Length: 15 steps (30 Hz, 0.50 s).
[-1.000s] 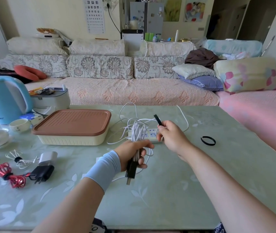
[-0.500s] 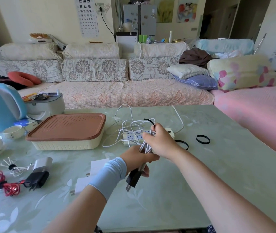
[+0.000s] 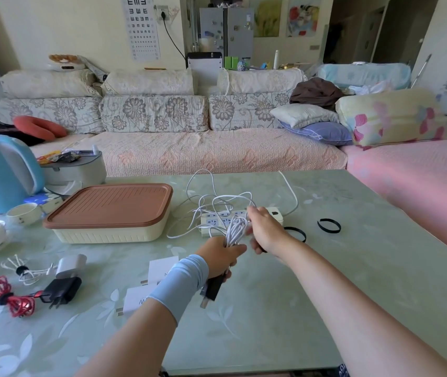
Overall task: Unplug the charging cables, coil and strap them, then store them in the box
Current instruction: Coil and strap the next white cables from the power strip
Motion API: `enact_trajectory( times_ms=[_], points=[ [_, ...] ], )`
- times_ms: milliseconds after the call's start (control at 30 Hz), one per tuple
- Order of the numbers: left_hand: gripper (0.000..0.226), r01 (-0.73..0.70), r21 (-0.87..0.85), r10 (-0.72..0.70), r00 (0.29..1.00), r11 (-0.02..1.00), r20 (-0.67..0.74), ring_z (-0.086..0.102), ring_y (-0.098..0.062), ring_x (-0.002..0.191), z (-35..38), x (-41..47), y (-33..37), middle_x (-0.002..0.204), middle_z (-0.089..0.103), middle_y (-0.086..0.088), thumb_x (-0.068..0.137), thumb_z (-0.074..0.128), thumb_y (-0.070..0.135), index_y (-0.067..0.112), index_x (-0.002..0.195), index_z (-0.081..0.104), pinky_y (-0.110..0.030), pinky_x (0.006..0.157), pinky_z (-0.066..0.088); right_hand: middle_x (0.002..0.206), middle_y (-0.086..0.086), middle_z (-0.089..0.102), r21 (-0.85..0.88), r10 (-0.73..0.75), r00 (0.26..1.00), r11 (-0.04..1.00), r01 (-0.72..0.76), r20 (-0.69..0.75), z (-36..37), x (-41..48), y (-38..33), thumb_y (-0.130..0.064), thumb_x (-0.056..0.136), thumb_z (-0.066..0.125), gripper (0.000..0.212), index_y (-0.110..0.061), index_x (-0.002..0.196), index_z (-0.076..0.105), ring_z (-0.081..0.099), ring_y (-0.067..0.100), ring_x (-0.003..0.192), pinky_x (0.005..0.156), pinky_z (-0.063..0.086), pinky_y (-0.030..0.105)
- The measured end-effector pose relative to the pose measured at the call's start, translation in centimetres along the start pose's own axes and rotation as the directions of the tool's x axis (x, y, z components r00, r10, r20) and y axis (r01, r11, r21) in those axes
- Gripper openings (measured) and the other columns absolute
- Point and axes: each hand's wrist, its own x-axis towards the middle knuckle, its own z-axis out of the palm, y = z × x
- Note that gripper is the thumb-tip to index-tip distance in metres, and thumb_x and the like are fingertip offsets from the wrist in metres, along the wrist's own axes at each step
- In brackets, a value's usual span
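Well left of the box and nearer to us, a red cable and a small white cable lie coiled and tied beside a black charger and a white charger; we judge these finished and waiting for storage; the box itself is lidded, so nothing has gone in yet. In front of the box's right end lie two white adapters. Right of the box and nearer us, our left hand is closed round the gathered white cable, gripping low so the loops stand up free for binding, its black plug hanging below the fist. Just beyond, off the box's right end, the power strip lies under loose white cable. Our right hand sits against the top of the loops, fingers curled; blur hides whether it pinches a strap or the cable, so we cannot tell its grip. Farther right of the box, two black straps lie on the table, within reach for the coils to come. We judge the strapping step to be under way.
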Motion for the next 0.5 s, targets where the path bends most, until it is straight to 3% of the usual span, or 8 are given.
enact_trajectory(
  times_ms=[133,200,233,300,367,500],
  points=[
    [0.022,0.019,-0.076,-0.023,0.998,0.997,-0.051,0.042,-0.020,0.046,-1.0,0.6,-0.2,0.068,0.047,-0.004,0.094,0.057,0.030,0.010,0.087,0.051,-0.021,0.046,0.040,0.080,0.007,0.057,-0.480,-0.042,0.999,0.877,0.033,-0.008,-1.8,0.9,3.0,-0.009,0.094,0.039,0.023,-0.006,0.083,0.059,0.056,0.031,0.078,0.058,0.032,0.028],
    [0.022,0.015,-0.080,-0.019,0.999,0.997,-0.047,0.044,-0.020,0.046,-1.1,1.0,0.0,0.068,0.048,-0.004,0.094,0.057,0.031,0.010,0.089,0.052,-0.023,0.047,0.040,0.079,0.009,0.058,-0.518,-0.052,0.999,0.855,0.041,-0.007,-2.3,1.3,4.3,-0.009,0.090,0.044,0.021,-0.009,0.083,0.064,0.049,0.027,0.073,0.059,0.030,0.028],
    [0.022,0.009,-0.078,-0.013,0.999,0.997,-0.045,0.045,-0.021,0.047,-1.1,1.1,0.2,0.069,0.049,-0.005,0.094,0.056,0.032,0.010,0.088,0.052,-0.024,0.047,0.041,0.087,0.011,0.064,-0.524,-0.069,0.997,0.851,0.044,-0.028,-2.6,1.7,4.8,-0.010,0.090,0.046,0.021,-0.007,0.090,0.067,0.053,0.028,0.076,0.061,0.035,0.028],
    [0.024,-0.001,-0.081,-0.003,0.999,0.997,-0.047,0.046,-0.022,0.048,-0.8,1.5,0.5,0.070,0.051,-0.006,0.093,0.057,0.032,0.010,0.087,0.053,-0.025,0.048,0.043,0.117,0.007,0.067,-0.558,-0.114,0.987,0.829,0.033,-0.111,-3.9,2.4,5.4,-0.013,0.092,0.047,0.030,-0.016,0.111,0.070,0.061,0.030,0.104,0.081,0.048,0.031],
    [0.026,-0.011,-0.093,0.007,0.999,0.996,-0.042,0.047,-0.022,0.048,-0.5,1.9,0.8,0.069,0.051,-0.006,0.092,0.057,0.033,0.009,0.085,0.052,-0.027,0.049,0.044,0.128,0.003,0.060,-0.649,-0.146,0.967,0.760,-0.027,-0.210,-5.9,3.0,6.2,-0.013,0.092,0.048,0.035,-0.028,0.116,0.069,0.055,0.027,0.118,0.094,0.047,0.034],
    [0.026,-0.027,-0.137,0.028,1.000,0.990,0.006,0.046,-0.020,0.046,0.2,2.4,1.3,0.069,0.050,-0.005,0.093,0.059,0.033,0.011,0.081,0.050,-0.027,0.048,0.043,0.134,0.012,0.045,-0.727,-0.015,0.950,0.648,-0.229,-0.312,-9.4,4.1,9.5,-0.001,0.088,0.048,0.043,-0.015,0.127,0.058,0.043,0.033,0.125,0.099,0.042,0.039]
  ],
)
